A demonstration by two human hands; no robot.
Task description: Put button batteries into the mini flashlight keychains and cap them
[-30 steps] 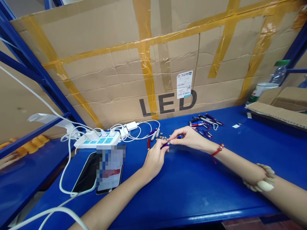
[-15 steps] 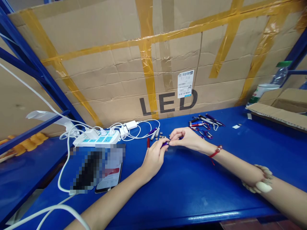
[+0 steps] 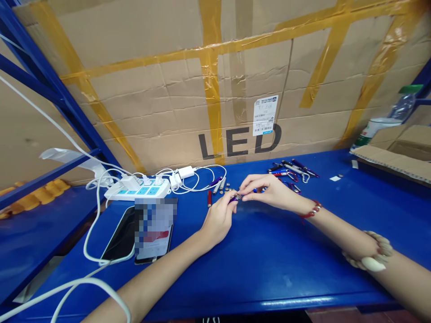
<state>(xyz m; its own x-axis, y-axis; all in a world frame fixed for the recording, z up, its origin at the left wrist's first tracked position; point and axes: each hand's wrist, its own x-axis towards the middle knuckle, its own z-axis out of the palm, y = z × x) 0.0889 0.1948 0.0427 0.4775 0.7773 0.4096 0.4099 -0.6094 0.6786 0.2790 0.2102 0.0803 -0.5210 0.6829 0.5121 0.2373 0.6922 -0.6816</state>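
My left hand (image 3: 217,220) is closed around a small purple metal tube (image 3: 233,198), which looks like a keychain flashlight body. The fingertips of my right hand (image 3: 267,190) are pinched at the tube's right end, by a small silvery bit too tiny to name. Just beyond my left hand lie a red tube (image 3: 209,198), silver tubes (image 3: 217,186) and several button cells (image 3: 227,187). Behind my right hand is a pile of small flashlights with carabiner clips (image 3: 293,168), partly hidden by the hand.
A white power strip (image 3: 134,190) with plugs and tangled white cables stands at the left. Two phones, one black-screened (image 3: 119,235) and one lit (image 3: 156,244), lie before it. At the right are an open cardboard box (image 3: 390,163) and a plastic bottle (image 3: 402,105). A large carton (image 3: 161,112) backs the blue table.
The view has shifted slightly. My right fingertips have spread a little at the tube's end, where a silvery bit shows. My left hand keeps its grip on the tube.
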